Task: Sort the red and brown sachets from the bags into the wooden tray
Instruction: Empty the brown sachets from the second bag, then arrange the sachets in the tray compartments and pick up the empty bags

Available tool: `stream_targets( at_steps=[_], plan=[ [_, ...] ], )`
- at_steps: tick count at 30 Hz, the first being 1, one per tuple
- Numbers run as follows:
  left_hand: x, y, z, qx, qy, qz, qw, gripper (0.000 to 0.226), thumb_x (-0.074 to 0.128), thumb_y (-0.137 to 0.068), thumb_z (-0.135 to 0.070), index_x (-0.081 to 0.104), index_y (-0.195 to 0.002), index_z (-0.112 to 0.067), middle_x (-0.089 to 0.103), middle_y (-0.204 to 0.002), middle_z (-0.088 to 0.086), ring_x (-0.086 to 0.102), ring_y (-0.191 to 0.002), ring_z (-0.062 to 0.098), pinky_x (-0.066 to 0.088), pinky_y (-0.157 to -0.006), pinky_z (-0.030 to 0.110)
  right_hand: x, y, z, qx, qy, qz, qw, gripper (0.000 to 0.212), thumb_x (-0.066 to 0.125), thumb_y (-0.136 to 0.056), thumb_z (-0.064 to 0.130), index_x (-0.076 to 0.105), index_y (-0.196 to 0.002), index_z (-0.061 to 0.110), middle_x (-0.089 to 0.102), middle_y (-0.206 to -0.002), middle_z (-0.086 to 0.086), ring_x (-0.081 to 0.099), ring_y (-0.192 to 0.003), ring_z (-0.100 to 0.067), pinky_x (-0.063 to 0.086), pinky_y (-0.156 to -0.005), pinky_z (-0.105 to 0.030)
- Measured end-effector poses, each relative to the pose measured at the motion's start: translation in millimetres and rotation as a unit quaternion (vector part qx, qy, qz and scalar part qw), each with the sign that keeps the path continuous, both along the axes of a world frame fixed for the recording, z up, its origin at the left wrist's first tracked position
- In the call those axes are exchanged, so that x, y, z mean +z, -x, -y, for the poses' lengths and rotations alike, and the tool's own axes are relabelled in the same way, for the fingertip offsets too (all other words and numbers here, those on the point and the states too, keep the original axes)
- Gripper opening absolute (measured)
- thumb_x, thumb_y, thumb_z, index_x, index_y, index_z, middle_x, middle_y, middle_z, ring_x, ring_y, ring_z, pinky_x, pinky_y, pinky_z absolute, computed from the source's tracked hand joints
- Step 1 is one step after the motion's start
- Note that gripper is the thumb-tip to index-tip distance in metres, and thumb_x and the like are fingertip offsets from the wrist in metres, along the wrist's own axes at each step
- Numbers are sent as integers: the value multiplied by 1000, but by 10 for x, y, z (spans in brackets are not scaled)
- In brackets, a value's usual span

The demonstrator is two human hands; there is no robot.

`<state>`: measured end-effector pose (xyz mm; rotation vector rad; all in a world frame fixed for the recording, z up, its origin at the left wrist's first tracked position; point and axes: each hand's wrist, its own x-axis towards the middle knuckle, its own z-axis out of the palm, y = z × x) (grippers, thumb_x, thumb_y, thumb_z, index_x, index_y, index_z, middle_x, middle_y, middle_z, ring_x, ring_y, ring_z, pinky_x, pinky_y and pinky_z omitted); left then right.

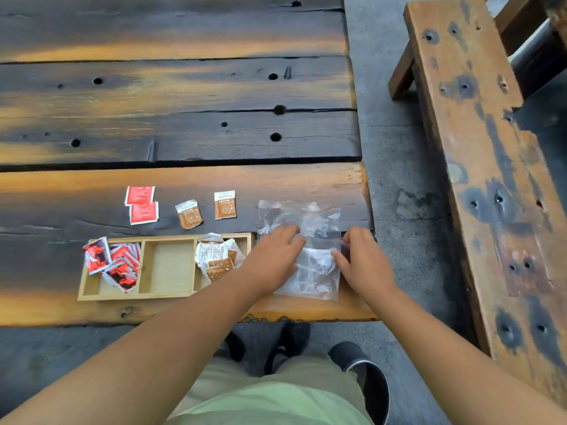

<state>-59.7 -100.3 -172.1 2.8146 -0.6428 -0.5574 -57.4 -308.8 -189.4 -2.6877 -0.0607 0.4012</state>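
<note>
Flanking scorched plank table [184,87]: wooden bench [478,167]

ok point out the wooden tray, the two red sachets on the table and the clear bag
wooden tray [167,267], head view, empty middle compartment
red sachets [141,204], head view, where the pair overlaps
clear bag [310,273], head view, lower half

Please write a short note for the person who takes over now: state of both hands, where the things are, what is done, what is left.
Left hand and right hand: both flat on the near bag, no closed grip visible.
Tray: red sachets in left compartment, brown sachets in right, middle empty.
Left to do: two red sachets and two brown sachets lie on the table behind the tray. Second bag behind the first; contents unclear.
</note>
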Motion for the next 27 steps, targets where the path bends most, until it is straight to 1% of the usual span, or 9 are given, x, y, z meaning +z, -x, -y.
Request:
stream_targets(
  at_steps=[3, 5, 7, 8, 10, 13, 17, 23, 27],
  plan=[
    [-158, 2, 31, -25, -56, -37, 997, 69, 62, -90, -25, 27, -149, -13, 9, -165, 10, 9, -152, 31, 29, -116, 51, 7, 89, 31, 154, 31, 92, 983, 40, 73, -81, 35, 51, -106, 14, 52, -110, -4, 52, -99, -24, 51, -82, -37],
    [-210, 11, 51, -14, -95, -67, 993, 85, 63, -92, -30, 10, -156, -15, -7, -167, 8, -2, -153, 31, 21, -120, 54, -49, 99, 5, 227, 46, 83, 969, 57, 75, -78, 38, 51, -123, 12, 51, -133, -8, 49, -125, -29, 47, -102, -43],
    [-215, 17, 70, -4, -135, -82, 987, 93, 62, -93, -38, -2, -157, -15, -14, -166, 9, -7, -153, 33, 14, -121, 57, -99, 81, -19, 243, 68, 23, 967, 81, 72, -81, 45, 37, -147, 14, 33, -157, -9, 26, -149, -29, 28, -121, -46],
    [-220, 20, 76, 2, -154, -86, 984, 96, 60, -94, -42, -7, -157, -15, -16, -165, 10, -9, -153, 34, 11, -121, 58, -112, 65, -19, 232, 71, -6, 970, 90, 69, -83, 50, 25, -154, 16, 21, -164, -7, 13, -154, -27, 17, -125, -46],
    [-252, 42, 85, 7, -189, -88, 978, 101, 56, -93, -52, -13, -156, -14, -18, -165, 13, -11, -152, 37, 6, -120, 62, -135, 28, -11, 211, 74, -39, 974, 102, 63, -84, 57, 5, -159, 19, 2, -168, -3, -5, -155, -24, 3, -125, -45],
    [-290, 70, 98, 19, -199, -87, 976, 105, 54, -91, -59, -15, -155, -13, -19, -164, 15, -13, -151, 38, 2, -119, 65, -189, -26, 1, 205, 90, -56, 973, 110, 62, -83, 62, -8, -158, 22, -11, -168, -1, -14, -154, -23, -3, -125, -47],
    [-310, 70, 112, 30, -185, -110, 976, 111, 57, -89, -60, -18, -155, -12, -24, -163, 15, -15, -151, 38, 5, -119, 63, -302, -58, 43, 198, 106, -84, 971, 114, 64, -80, 64, -10, -158, 23, -18, -167, 2, -17, -153, -23, 3, -125, -52],
    [-275, 42, 123, 25, -193, -118, 974, 112, 58, -88, -59, -19, -154, -11, -24, -163, 16, -17, -150, 39, 3, -118, 66, -327, -58, 24, 193, 113, -93, 970, 116, 65, -80, 62, -12, -157, 24, -21, -166, 4, -20, -152, -22, 2, -125, -52],
    [-195, 60, 162, 44, -162, -132, 977, 105, 59, -90, -55, -10, -156, -11, -22, -163, 16, -13, -151, 40, 4, -117, 68, -199, -76, -62, 171, 108, -122, 972, 111, 64, -83, 60, -9, -158, 24, -19, -166, 5, -17, -153, -24, 1, -124, -54]
  ],
)
